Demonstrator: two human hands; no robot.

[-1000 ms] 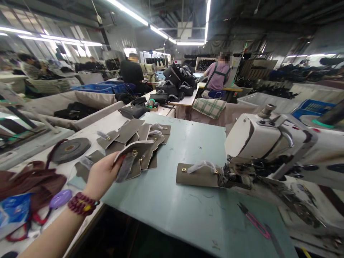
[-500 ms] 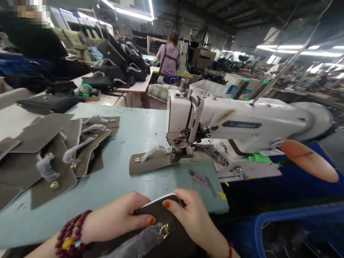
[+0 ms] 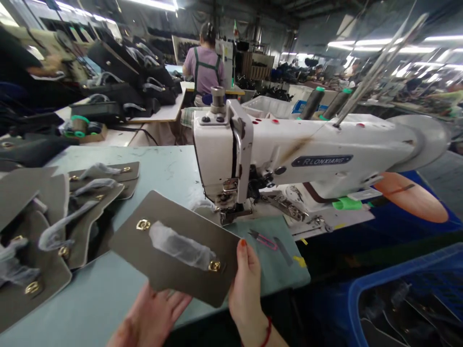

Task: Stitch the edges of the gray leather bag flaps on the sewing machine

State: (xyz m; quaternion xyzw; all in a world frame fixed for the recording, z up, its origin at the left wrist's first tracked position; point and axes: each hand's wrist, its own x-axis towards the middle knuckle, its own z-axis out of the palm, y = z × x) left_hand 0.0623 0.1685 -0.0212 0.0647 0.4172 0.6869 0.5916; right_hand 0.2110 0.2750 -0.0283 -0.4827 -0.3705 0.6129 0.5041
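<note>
Over the light blue table, a flat grey-brown bag panel [image 3: 206,231] is tilted toward me. A plastic-wrapped handle [image 3: 181,244] with gold rings at its ends is fixed across it. My right hand [image 3: 248,284] grips the panel's right edge, thumb on the front. My left hand [image 3: 154,313] is palm up under the lower edge, fingers stretched out and partly hidden behind the panel. Just beyond stands a white sewing machine [image 3: 267,140]. Another wrapped handle [image 3: 203,206] shows beside its presser foot, mostly hidden by the held panel.
Similar panels [image 3: 21,207] overlap in a pile at left. Pink-handled thread snips [image 3: 265,240] lie right of the held panel. A blue crate [image 3: 352,303] with panels inside stands at lower right. Black bags [image 3: 119,91] crowd a table behind, near a seated co-worker [image 3: 206,67].
The panel has been raised and turned so its handle side shows whole. My left hand has left its top edge and moved underneath; my right hand still grips it. The view has shifted.
</note>
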